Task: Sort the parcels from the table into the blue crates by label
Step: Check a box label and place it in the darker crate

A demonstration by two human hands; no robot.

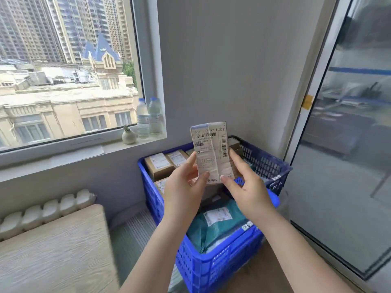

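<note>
A small upright parcel [211, 151] with a white barcode label facing me is held up in front of the wall. My left hand [184, 185] pinches its lower left edge, thumb on the label. My right hand [243, 182] grips its lower right edge. Below stands a blue crate [211, 265] holding a teal bag parcel [213, 227] with a white label. Behind it a second blue crate [264, 163] holds several brown boxes [160, 166] with labels.
A beige table top [53, 250] lies at lower left beside a white radiator [42, 210]. Two water bottles [149, 118] and a small white vase [128, 135] stand on the window sill. A glass door [347, 144] is on the right.
</note>
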